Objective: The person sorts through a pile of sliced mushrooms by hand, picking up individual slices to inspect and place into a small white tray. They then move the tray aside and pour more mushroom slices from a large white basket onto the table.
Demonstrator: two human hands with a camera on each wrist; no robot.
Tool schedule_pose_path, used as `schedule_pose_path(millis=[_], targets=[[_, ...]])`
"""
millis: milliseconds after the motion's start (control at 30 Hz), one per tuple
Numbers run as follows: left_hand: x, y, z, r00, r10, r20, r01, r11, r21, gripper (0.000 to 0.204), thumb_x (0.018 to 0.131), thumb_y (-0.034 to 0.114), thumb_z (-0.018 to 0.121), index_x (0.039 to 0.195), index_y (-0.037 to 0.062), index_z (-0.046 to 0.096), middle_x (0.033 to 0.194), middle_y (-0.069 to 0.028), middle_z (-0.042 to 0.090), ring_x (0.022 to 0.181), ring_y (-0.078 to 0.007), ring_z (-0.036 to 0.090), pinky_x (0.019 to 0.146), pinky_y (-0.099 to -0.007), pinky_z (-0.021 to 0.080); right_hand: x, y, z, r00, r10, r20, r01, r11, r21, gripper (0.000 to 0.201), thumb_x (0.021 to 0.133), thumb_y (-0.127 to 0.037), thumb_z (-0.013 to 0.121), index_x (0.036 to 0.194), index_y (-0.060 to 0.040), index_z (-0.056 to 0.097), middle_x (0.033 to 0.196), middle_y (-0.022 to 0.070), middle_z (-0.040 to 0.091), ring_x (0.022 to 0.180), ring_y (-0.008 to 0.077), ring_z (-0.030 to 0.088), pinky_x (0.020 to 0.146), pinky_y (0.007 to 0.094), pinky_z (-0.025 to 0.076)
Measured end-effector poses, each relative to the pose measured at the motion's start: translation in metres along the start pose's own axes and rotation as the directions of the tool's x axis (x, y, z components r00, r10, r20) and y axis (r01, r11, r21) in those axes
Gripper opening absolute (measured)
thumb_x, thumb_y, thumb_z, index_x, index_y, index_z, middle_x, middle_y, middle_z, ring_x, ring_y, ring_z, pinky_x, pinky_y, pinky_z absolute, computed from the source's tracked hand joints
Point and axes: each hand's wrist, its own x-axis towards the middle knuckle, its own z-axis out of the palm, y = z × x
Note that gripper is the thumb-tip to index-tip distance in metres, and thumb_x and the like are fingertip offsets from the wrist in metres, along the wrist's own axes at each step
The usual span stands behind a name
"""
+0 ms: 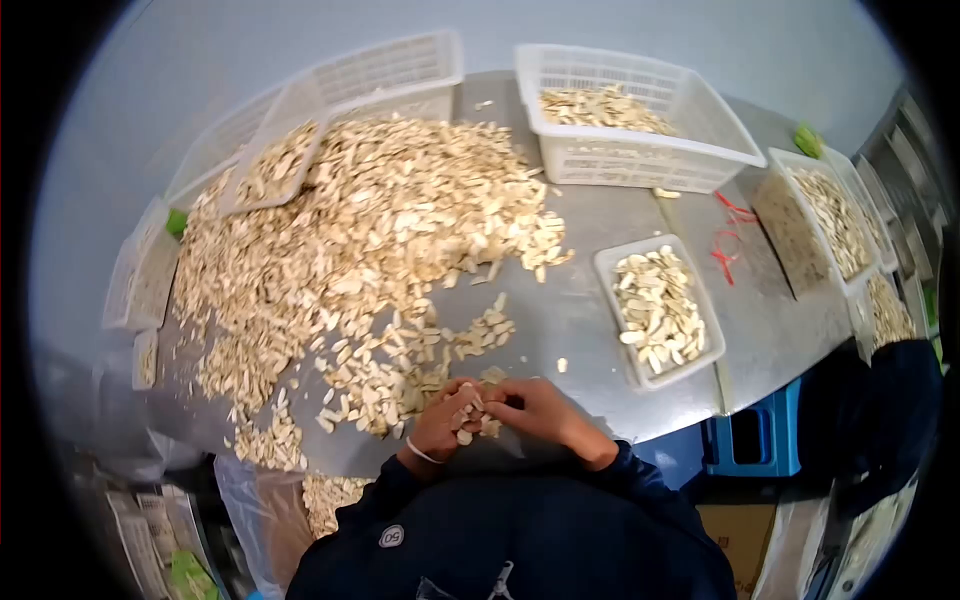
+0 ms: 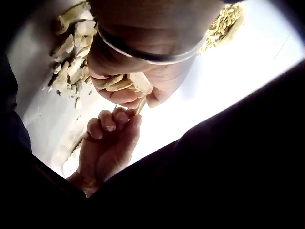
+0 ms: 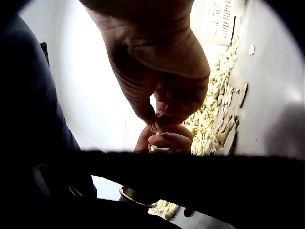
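Observation:
My left hand, with a pale band at the wrist, holds several pale, dried-looking slices in its curled fingers at the table's near edge. Right beside it is my right hand, its thumb and fingertips pinching a thin slice at the edge of that handful. Both hands meet in the left wrist view, the right hand below the left. In the right wrist view the fingertips overlap and hide most of the slices. Just beyond the hands lies the near fringe of a large slice heap.
A small white tray of slices stands to the right on the metal table. Behind it is a large white basket, with red string nearby. More baskets border the heap. A blue stool stands below the table at right.

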Motion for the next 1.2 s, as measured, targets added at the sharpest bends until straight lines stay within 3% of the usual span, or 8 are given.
schedule_pose_path(millis=[133, 233, 333, 433, 733, 833, 1033, 1200], targets=[[0.0, 0.006, -0.01, 1.0, -0.027, 0.012, 0.027, 0.999, -0.043, 0.013, 0.102, 0.016, 0.056, 0.112, 0.008, 0.057, 0.099, -0.0055, 0.058, 0.076, -0.0115, 0.054, 0.057, -0.0217, 0.042, 0.003, -0.014, -0.008, 0.997, 0.08, 0.007, -0.079, 0.994, -0.07, 0.019, 0.097, -0.02, 0.068, 0.1, -0.0018, 0.072, 0.073, 0.0072, 0.066, 0.065, 0.0121, 0.057, 0.062, 0.0294, 0.047], [0.0, 0.008, -0.019, 0.999, -0.037, 0.03, 0.039, 0.995, -0.086, 0.017, 0.1, 0.013, 0.057, 0.117, 0.0094, 0.057, 0.102, -0.0058, 0.058, 0.076, -0.0122, 0.051, 0.057, -0.0219, 0.04, 0.02, 0.015, -0.026, 0.99, -0.058, -0.129, 0.008, 0.934, -0.356, 0.017, 0.094, -0.018, 0.068, 0.099, -0.0024, 0.072, 0.078, 0.0132, 0.069, 0.066, 0.0247, 0.064, 0.064, 0.0365, 0.05], [0.001, 0.008, -0.023, 0.997, -0.023, 0.067, 0.032, 0.988, -0.148, 0.021, 0.1, 0.014, 0.058, 0.12, 0.0095, 0.058, 0.101, -0.0053, 0.058, 0.077, -0.0122, 0.05, 0.057, -0.0222, 0.04, 0.046, 0.032, -0.055, 0.98, -0.175, -0.097, 0.083, 0.798, -0.596, 0.016, 0.089, -0.015, 0.069, 0.1, -0.0034, 0.072, 0.085, 0.0165, 0.07, 0.076, 0.0364, 0.066, 0.069, 0.0425, 0.052], [0.0, 0.011, -0.027, 0.995, -0.007, 0.098, 0.025, 0.982, -0.186, 0.022, 0.101, 0.014, 0.058, 0.122, 0.0092, 0.058, 0.099, -0.0052, 0.058, 0.077, -0.0122, 0.051, 0.058, -0.0228, 0.041, 0.071, 0.032, -0.066, 0.969, -0.21, -0.128, 0.072, 0.74, -0.669, 0.017, 0.088, -0.011, 0.065, 0.102, -0.0057, 0.071, 0.091, 0.0173, 0.068, 0.087, 0.0403, 0.066, 0.074, 0.0475, 0.054], [-0.003, 0.015, -0.032, 0.987, 0.019, 0.16, 0.019, 0.972, -0.232, 0.023, 0.102, 0.015, 0.055, 0.124, 0.0084, 0.055, 0.093, -0.0051, 0.056, 0.074, -0.0112, 0.049, 0.058, -0.023, 0.041, 0.135, 0.053, -0.067, 0.903, -0.423, -0.077, 0.225, 0.619, -0.752, 0.022, 0.086, -0.006, 0.066, 0.108, -0.0055, 0.068, 0.112, 0.0159, 0.065, 0.099, 0.0369, 0.065, 0.081, 0.0443, 0.055], [-0.002, 0.015, -0.035, 0.988, 0.021, 0.155, 0.019, 0.968, -0.252, 0.023, 0.102, 0.016, 0.053, 0.124, 0.0084, 0.055, 0.092, -0.0052, 0.055, 0.073, -0.0113, 0.048, 0.057, -0.0228, 0.04, 0.135, 0.062, -0.068, 0.881, -0.459, -0.115, 0.2, 0.582, -0.788, 0.009, 0.086, -0.008, 0.066, 0.094, -0.0044, 0.065, 0.096, 0.0168, 0.066, 0.087, 0.0383, 0.065, 0.076, 0.0475, 0.054], [0.008, 0.008, -0.044, 0.971, -0.021, 0.236, 0.103, 0.934, -0.342, 0.024, 0.103, 0.019, 0.051, 0.124, 0.0079, 0.057, 0.099, -0.0069, 0.061, 0.079, -0.0165, 0.052, 0.057, -0.024, 0.042, 0.113, 0.039, -0.082, 0.983, -0.107, -0.15, -0.016, 0.762, -0.647, 0.012, 0.086, -0.01, 0.069, 0.093, -0.0036, 0.062, 0.082, 0.0158, 0.064, 0.075, 0.0363, 0.063, 0.065, 0.0433, 0.051], [0.008, 0.019, -0.011, 0.987, -0.159, -0.015, 0.151, 0.961, -0.233, 0.029, 0.106, 0.023, 0.047, 0.128, 0.0064, 0.055, 0.103, -0.011, 0.064, 0.083, -0.0203, 0.057, 0.057, -0.0256, 0.046, 0.093, -0.005, -0.065, 0.987, 0.057, 0.147, -0.044, 0.995, -0.092, 0.017, 0.088, -0.014, 0.071, 0.101, -0.0043, 0.066, 0.081, 0.0142, 0.064, 0.072, 0.0295, 0.062, 0.066, 0.0377, 0.049]])
